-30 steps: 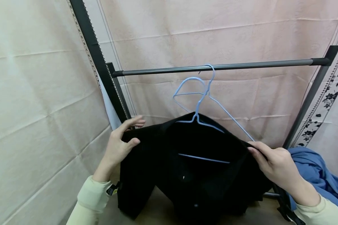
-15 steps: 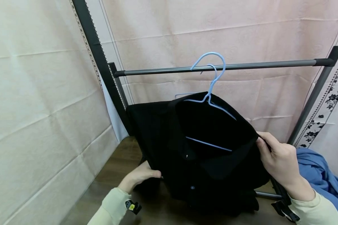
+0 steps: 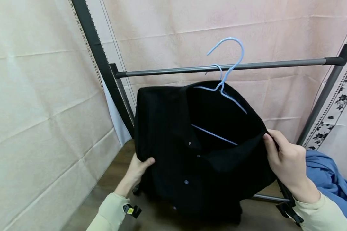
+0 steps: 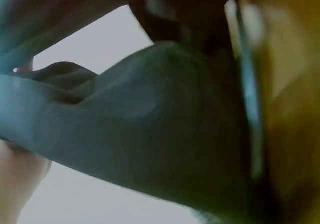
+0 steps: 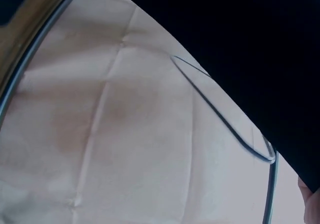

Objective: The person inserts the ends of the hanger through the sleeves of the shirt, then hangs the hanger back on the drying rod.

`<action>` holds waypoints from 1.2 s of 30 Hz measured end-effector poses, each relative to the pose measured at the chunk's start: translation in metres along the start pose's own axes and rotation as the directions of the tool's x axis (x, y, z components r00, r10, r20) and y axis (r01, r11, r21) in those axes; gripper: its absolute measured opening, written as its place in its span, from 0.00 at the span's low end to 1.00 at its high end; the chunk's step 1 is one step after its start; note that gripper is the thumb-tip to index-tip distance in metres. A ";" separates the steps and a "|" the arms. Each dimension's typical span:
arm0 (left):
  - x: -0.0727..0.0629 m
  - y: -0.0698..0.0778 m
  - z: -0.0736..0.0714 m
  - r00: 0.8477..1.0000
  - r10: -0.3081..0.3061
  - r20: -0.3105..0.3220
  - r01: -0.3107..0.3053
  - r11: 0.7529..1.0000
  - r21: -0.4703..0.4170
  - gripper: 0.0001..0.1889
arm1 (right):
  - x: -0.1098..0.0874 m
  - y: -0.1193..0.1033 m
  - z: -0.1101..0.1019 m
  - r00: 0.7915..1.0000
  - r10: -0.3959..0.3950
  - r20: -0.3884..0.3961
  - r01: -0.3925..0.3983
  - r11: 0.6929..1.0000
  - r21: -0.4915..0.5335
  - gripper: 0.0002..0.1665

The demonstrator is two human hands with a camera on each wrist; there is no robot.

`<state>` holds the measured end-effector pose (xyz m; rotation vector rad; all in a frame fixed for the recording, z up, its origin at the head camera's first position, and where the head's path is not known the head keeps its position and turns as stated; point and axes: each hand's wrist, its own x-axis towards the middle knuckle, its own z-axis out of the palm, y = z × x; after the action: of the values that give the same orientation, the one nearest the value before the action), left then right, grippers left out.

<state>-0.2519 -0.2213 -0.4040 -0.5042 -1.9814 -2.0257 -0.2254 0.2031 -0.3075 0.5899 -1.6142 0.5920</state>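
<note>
Pinches the left side of the black shirt with the left hand, with thumb in front and fingers hidden behind the cloth. Holds the shirt mid-scene, nearer than the rack bar, with a light-blue hanger inside the open neck and a second hanger hooked on the bar behind. Pinches the neck's right edge between thumb and fingers of the right hand, just left of the blue cloth.

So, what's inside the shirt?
A blue hanger: parts of its shoulders and bar show through the neck opening. The shirt covers its ends and anything lower.
</note>
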 end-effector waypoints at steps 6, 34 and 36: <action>0.023 0.045 -0.027 0.977 0.106 -0.182 -0.075 0.983 0.169 0.35 | 0.012 -0.003 0.009 0.997 0.062 -0.055 -0.062 0.998 0.005 0.31; 0.063 0.018 -0.048 0.916 -0.350 -0.197 0.389 0.896 0.216 0.45 | 0.038 -0.032 0.083 0.974 0.006 0.228 -0.004 1.000 -0.012 0.08; 0.065 0.018 -0.048 0.910 -0.353 -0.217 0.397 0.893 0.211 0.45 | 0.039 -0.038 0.092 0.970 0.006 0.243 -0.001 1.000 -0.022 0.09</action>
<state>-0.3061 -0.2665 -0.3607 0.1230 -2.3172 -1.8927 -0.2714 0.1111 -0.2778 0.6637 -1.8499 0.5184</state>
